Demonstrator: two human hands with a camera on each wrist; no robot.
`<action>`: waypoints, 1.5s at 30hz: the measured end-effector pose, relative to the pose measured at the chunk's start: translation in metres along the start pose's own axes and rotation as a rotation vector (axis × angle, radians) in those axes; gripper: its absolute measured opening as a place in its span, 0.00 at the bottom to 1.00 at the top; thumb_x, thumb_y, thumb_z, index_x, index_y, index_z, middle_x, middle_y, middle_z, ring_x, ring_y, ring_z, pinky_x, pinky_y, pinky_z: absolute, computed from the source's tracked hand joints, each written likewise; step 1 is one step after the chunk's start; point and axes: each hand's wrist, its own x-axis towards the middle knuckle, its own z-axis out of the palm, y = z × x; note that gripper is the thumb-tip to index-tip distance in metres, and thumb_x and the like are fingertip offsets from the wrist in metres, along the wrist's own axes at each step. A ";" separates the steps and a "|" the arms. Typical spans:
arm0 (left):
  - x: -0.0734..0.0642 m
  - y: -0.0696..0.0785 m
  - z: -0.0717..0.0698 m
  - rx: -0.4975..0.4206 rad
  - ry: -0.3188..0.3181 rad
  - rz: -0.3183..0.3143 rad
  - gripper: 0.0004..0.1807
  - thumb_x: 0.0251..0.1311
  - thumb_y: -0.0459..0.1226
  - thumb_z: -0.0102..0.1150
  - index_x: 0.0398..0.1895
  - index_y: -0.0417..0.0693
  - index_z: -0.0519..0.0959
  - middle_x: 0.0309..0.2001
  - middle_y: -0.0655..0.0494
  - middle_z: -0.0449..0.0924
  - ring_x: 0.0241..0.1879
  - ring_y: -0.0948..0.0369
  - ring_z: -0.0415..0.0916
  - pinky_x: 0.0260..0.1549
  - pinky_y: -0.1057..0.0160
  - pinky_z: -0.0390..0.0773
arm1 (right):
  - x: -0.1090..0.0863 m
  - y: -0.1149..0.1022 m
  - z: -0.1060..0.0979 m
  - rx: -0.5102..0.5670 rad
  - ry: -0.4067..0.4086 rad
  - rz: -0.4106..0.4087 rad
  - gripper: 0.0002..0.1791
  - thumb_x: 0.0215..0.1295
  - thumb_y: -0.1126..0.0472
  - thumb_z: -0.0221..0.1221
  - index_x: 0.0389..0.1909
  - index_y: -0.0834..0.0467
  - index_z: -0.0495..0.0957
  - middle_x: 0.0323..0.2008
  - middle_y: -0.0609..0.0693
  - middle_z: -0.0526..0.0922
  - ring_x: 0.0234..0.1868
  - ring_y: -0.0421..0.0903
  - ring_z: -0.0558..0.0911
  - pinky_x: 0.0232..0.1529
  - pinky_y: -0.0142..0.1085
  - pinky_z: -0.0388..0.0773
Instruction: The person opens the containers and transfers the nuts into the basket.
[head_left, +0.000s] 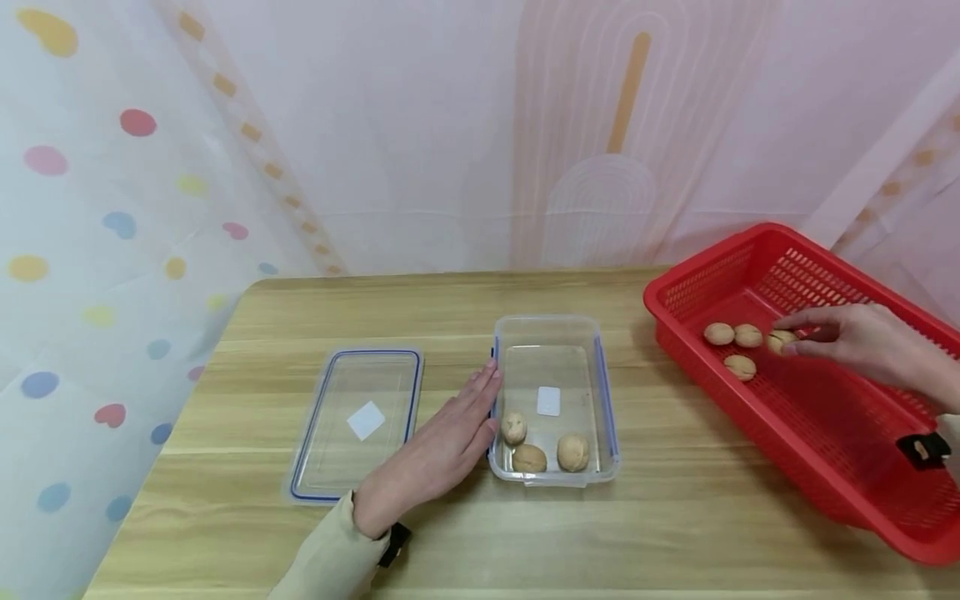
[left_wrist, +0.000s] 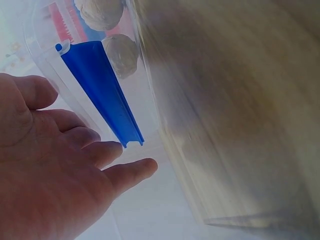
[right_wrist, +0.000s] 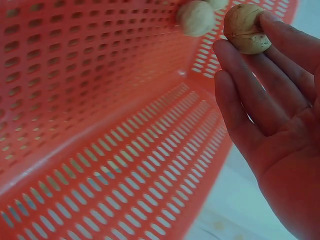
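Note:
My right hand (head_left: 862, 337) reaches into a red plastic basket (head_left: 757, 429) and pinches a walnut (right_wrist: 245, 29) between thumb and fingertips. Three other walnuts (head_left: 741, 367) lie close by on the basket's floor. With fingers nearly straight, my left hand (head_left: 442, 442) rests against the left side of a clear plastic box (head_left: 555, 329), by its blue latch (left_wrist: 100, 90). Inside the box, three walnuts (head_left: 573, 452) sit toward the near end, beside a white label on its bottom.
A clear lid (head_left: 337, 450) with a blue seal lies flat on the wooden table (head_left: 450, 304), left of the box. The basket stands at the right side of the table. Behind the table hangs a patterned cloth (head_left: 420, 125).

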 end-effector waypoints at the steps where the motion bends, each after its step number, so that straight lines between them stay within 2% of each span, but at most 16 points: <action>1: 0.001 0.000 0.000 -0.001 -0.002 0.003 0.33 0.83 0.41 0.41 0.82 0.36 0.48 0.83 0.46 0.37 0.81 0.46 0.42 0.76 0.41 0.52 | 0.000 0.002 0.001 0.014 -0.022 0.016 0.23 0.67 0.59 0.70 0.56 0.70 0.82 0.40 0.63 0.88 0.33 0.50 0.78 0.27 0.32 0.73; 4: 0.002 0.001 0.001 -0.002 -0.008 0.011 0.33 0.83 0.42 0.40 0.82 0.37 0.48 0.84 0.47 0.37 0.81 0.47 0.41 0.76 0.42 0.52 | 0.001 0.008 0.004 0.017 -0.043 0.024 0.22 0.67 0.58 0.70 0.54 0.69 0.83 0.42 0.63 0.88 0.35 0.49 0.79 0.29 0.32 0.74; 8: 0.004 0.002 0.001 0.003 -0.009 0.016 0.33 0.83 0.42 0.40 0.82 0.37 0.48 0.84 0.46 0.38 0.82 0.49 0.41 0.76 0.43 0.52 | 0.001 0.013 0.009 -0.015 -0.020 -0.013 0.18 0.64 0.58 0.72 0.50 0.66 0.86 0.41 0.61 0.88 0.36 0.47 0.78 0.31 0.33 0.75; 11: 0.004 0.002 0.001 0.007 -0.011 0.016 0.33 0.83 0.41 0.40 0.82 0.37 0.48 0.84 0.46 0.39 0.82 0.51 0.40 0.77 0.44 0.52 | 0.002 0.016 0.012 -0.026 -0.037 -0.027 0.18 0.64 0.59 0.72 0.49 0.65 0.86 0.42 0.60 0.88 0.35 0.45 0.76 0.32 0.34 0.74; 16: 0.003 0.002 0.001 0.005 -0.015 0.014 0.33 0.83 0.41 0.40 0.82 0.36 0.47 0.84 0.46 0.37 0.82 0.51 0.40 0.77 0.44 0.52 | 0.005 0.018 0.017 0.006 -0.094 -0.039 0.17 0.64 0.61 0.71 0.50 0.66 0.86 0.45 0.61 0.88 0.35 0.38 0.76 0.33 0.33 0.76; 20: 0.002 0.001 0.002 0.003 -0.016 0.012 0.33 0.83 0.41 0.40 0.82 0.35 0.47 0.83 0.46 0.37 0.82 0.49 0.41 0.76 0.43 0.52 | 0.006 0.020 0.021 0.032 -0.092 -0.066 0.15 0.63 0.62 0.72 0.49 0.64 0.87 0.45 0.59 0.89 0.36 0.32 0.76 0.35 0.32 0.77; 23: 0.002 0.001 0.002 0.004 -0.012 0.015 0.33 0.83 0.41 0.40 0.82 0.35 0.48 0.83 0.46 0.37 0.82 0.48 0.42 0.76 0.44 0.52 | 0.006 0.021 0.022 0.045 -0.089 -0.081 0.15 0.63 0.63 0.72 0.49 0.65 0.87 0.44 0.58 0.89 0.37 0.32 0.78 0.36 0.32 0.78; 27: 0.003 0.001 0.001 0.003 -0.013 0.014 0.33 0.83 0.41 0.40 0.82 0.36 0.47 0.83 0.45 0.38 0.82 0.49 0.42 0.76 0.44 0.52 | 0.006 0.022 0.023 0.050 -0.097 -0.078 0.18 0.63 0.64 0.71 0.51 0.69 0.85 0.45 0.60 0.88 0.40 0.38 0.81 0.37 0.32 0.80; 34: 0.004 0.001 0.002 0.006 -0.004 0.019 0.33 0.83 0.40 0.41 0.82 0.35 0.48 0.83 0.44 0.38 0.81 0.48 0.43 0.76 0.44 0.53 | 0.005 0.019 0.017 0.005 -0.108 -0.048 0.20 0.65 0.61 0.71 0.54 0.68 0.84 0.49 0.64 0.87 0.46 0.52 0.82 0.39 0.38 0.79; 41: 0.004 0.001 0.003 0.011 0.002 0.024 0.33 0.82 0.40 0.42 0.82 0.35 0.48 0.83 0.44 0.39 0.81 0.50 0.42 0.76 0.44 0.53 | -0.001 0.012 0.005 -0.028 -0.123 0.015 0.27 0.66 0.57 0.70 0.59 0.71 0.79 0.50 0.71 0.83 0.39 0.53 0.79 0.34 0.41 0.78; 45: 0.005 0.001 0.003 0.010 0.002 0.024 0.33 0.82 0.40 0.42 0.82 0.36 0.48 0.83 0.45 0.39 0.81 0.51 0.41 0.76 0.44 0.53 | -0.009 0.003 -0.005 -0.026 -0.096 0.048 0.30 0.68 0.54 0.69 0.62 0.70 0.77 0.50 0.73 0.82 0.39 0.55 0.79 0.34 0.44 0.80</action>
